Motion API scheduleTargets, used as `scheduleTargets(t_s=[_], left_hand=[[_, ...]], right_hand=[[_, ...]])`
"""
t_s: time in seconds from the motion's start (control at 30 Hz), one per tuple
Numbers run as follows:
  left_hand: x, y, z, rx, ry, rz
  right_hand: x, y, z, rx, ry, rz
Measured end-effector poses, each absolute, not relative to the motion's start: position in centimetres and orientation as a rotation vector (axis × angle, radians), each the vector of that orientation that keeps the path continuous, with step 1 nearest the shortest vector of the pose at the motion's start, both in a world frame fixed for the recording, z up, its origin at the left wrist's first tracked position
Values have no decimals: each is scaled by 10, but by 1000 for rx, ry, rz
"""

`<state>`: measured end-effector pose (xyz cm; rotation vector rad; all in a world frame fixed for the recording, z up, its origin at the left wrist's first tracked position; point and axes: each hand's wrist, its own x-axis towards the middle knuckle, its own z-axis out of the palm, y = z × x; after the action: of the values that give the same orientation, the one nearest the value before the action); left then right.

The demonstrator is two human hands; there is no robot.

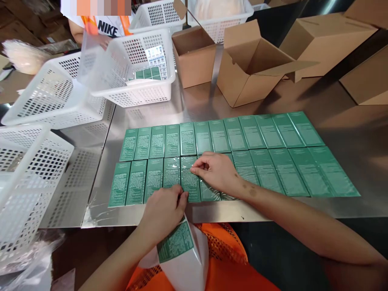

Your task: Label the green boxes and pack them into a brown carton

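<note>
The steel surface point(348, 133) bears two rows of green cartons point(273, 133), flat under the right hand point(215, 171) and spreading either side. Beyond it stand open cardboard boxes point(251, 68), with white baskets point(51, 93) beyond the left hand point(165, 212).

A green box point(190, 188) was laid flat under the right hand point(216, 171); a bagged green box point(176, 242) was held tilted below the left hand point(165, 212).
</note>
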<state>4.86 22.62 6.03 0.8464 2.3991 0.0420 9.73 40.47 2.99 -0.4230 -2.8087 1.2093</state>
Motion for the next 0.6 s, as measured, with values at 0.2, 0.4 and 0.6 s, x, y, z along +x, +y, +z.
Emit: scheduleTargets(t_s=[0.2,0.4,0.6], left_hand=[[46,224,63,900,2393,27],[39,203,77,776,2640,404],[26,209,87,699,3058,946]], right_hand=[[97,405,22,-434,-2708,1185],[108,405,40,-503,-2572,1530],[146,362,76,-172,-2491,1617]])
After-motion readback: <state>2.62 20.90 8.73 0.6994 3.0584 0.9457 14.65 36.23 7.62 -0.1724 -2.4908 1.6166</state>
